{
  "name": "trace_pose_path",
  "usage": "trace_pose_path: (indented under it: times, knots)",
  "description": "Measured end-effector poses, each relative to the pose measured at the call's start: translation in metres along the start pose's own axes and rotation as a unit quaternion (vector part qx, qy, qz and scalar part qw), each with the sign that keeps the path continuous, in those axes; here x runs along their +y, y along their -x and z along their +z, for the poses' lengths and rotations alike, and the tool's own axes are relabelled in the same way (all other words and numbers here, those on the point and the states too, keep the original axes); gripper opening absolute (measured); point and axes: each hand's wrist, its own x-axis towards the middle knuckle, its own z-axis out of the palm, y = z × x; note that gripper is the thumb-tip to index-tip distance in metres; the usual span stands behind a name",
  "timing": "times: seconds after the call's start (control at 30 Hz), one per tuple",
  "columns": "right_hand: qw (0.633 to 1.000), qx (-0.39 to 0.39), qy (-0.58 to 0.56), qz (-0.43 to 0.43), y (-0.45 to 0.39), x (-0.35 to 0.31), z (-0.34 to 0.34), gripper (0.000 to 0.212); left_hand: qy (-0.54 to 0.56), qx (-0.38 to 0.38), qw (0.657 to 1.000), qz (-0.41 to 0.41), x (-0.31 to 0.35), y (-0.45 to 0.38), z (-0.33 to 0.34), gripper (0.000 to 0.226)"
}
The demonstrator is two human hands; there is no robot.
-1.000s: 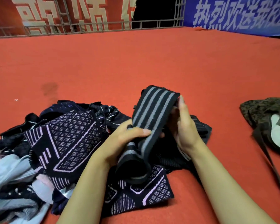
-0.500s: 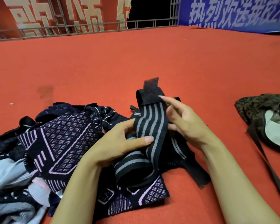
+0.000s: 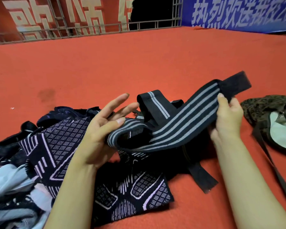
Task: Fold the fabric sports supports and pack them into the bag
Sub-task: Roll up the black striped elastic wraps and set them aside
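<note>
View from the head camera, looking down over a red carpet point(image 3: 139, 63). A black strap with grey stripes point(image 3: 185, 119) is stretched between the two hands above the carpet, rising from lower left to upper right. The left hand point(image 3: 102, 129) lies palm up with its fingers spread and straight; its thumb presses the strap's looped lower end against the palm. The right hand point(image 3: 228, 116) pinches the strap near its upper end, thumb on top and fingers curled beneath. Beyond that grip a plain black tab point(image 3: 234, 85) juts free toward the upper right. A second, narrower loop of the same strap stands up between the hands.

Under and left of the left forearm lies a pile of supports point(image 3: 45, 146), dark knitted pieces with pale lilac line patterns, over light blue pieces at the left frame edge. A loose black band point(image 3: 203, 180) trails from beneath the hands onto bare carpet.

The bag point(image 3: 271, 116), dark and mottled with a pale lining showing at its mouth, lies on the carpet at the right edge, just beside the right hand but not touching it; its long strap runs toward the lower right corner.

Ahead of the hands the carpet is open up to a metal railing point(image 3: 89, 30) and banners, red point(image 3: 40, 15) at left, blue point(image 3: 238, 12) at right.
</note>
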Motion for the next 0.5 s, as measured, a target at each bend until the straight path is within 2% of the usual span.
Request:
trace_pose_path:
  times: [0.1,0.17,0.27,0.37,0.5]
  knots:
    - [0.994,-0.054,-0.029,0.088,0.012,-0.012,0.008,0.006,0.041,0.014,0.999,-0.024,0.002,-0.002,-0.008,0.073]
    - [0.988,-0.106,-0.007,0.114,0.024,-0.016,0.018,0.010,0.038,0.014,0.998,-0.041,0.001,-0.003,-0.009,0.073]
    - [0.977,-0.175,-0.001,0.124,0.038,-0.018,0.030,0.017,0.059,0.035,0.997,-0.025,-0.001,-0.003,-0.005,0.068]
    - [0.971,-0.205,0.007,0.125,0.046,-0.019,0.036,0.021,0.104,0.072,0.992,0.025,0.001,-0.004,-0.003,0.062]
    - [0.962,-0.257,-0.004,0.090,0.052,-0.021,0.051,0.030,0.178,0.021,0.983,0.038,0.007,-0.005,0.001,0.055]
